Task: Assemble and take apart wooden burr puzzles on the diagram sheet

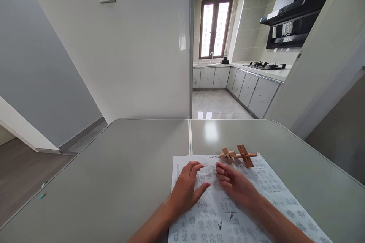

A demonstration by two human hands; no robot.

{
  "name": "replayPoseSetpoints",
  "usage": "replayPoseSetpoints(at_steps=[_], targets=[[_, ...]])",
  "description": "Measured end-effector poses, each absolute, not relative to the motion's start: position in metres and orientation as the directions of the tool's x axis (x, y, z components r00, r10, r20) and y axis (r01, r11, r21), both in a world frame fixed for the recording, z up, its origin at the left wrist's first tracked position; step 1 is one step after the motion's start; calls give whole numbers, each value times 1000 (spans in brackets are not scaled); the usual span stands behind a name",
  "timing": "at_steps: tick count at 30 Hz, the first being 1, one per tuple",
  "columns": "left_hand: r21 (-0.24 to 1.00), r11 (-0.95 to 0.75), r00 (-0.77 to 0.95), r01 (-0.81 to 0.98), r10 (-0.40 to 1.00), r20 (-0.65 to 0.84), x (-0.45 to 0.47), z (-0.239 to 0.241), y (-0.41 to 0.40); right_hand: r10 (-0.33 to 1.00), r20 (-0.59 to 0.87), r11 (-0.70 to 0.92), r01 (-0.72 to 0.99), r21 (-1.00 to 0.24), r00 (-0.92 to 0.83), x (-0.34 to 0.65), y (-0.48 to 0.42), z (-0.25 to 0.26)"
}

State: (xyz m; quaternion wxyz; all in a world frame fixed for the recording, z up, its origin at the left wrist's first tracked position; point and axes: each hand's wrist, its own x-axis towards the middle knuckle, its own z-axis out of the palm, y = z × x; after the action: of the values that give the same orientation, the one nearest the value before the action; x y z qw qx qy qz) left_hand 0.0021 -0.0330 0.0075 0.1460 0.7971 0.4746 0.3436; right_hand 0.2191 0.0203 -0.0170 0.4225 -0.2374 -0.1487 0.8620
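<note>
My left hand (189,184) hovers over or rests on the printed sheet (205,218), its fingers apart and bent, with nothing between thumb and fingers. To its right, my right hand (235,182) has its fingers curled together, and no object shows in them. Just beyond the right hand lies a small wooden piece (227,156) of crossed slats, marked with a number. Beside it, a wooden rod (252,155) passes through a brown slat (242,149) marked 2. These wooden parts sit at the sheet's far edge, and the right hand appears apart from them.
The grey-green table (114,182) has a seam (190,136) down its middle. A pale wall (142,53) stands past the far edge at left. Right of it, a doorway shows kitchen cabinets (245,83) and a gas stove (268,65). Dark check marks (220,224) are on the sheet.
</note>
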Motion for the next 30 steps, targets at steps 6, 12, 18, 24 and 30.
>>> replayPoseSetpoints(at_steps=[6, 12, 18, 24, 30], targets=[[542, -512, 356, 667, 857, 371, 3, 10, -34, 792, -282, -600, -601, -529, -542, 219, 18, -14], [517, -528, 404, 674, 849, 341, 3, 12, -35, 796, -272, -590, -590, -552, -541, 219, 16, -9], [510, -537, 419, 671, 843, 337, 3, 9, -34, 798, -277, -588, -592, -551, -535, 218, 15, -8], [508, -548, 427, 665, 837, 343, 3, 10, -34, 794, -281, -595, -589, -547, -540, 219, 17, -11], [503, -554, 425, 663, 832, 356, 4, 10, -35, 791, -289, -600, -589, -541, -539, 218, 17, -9]])
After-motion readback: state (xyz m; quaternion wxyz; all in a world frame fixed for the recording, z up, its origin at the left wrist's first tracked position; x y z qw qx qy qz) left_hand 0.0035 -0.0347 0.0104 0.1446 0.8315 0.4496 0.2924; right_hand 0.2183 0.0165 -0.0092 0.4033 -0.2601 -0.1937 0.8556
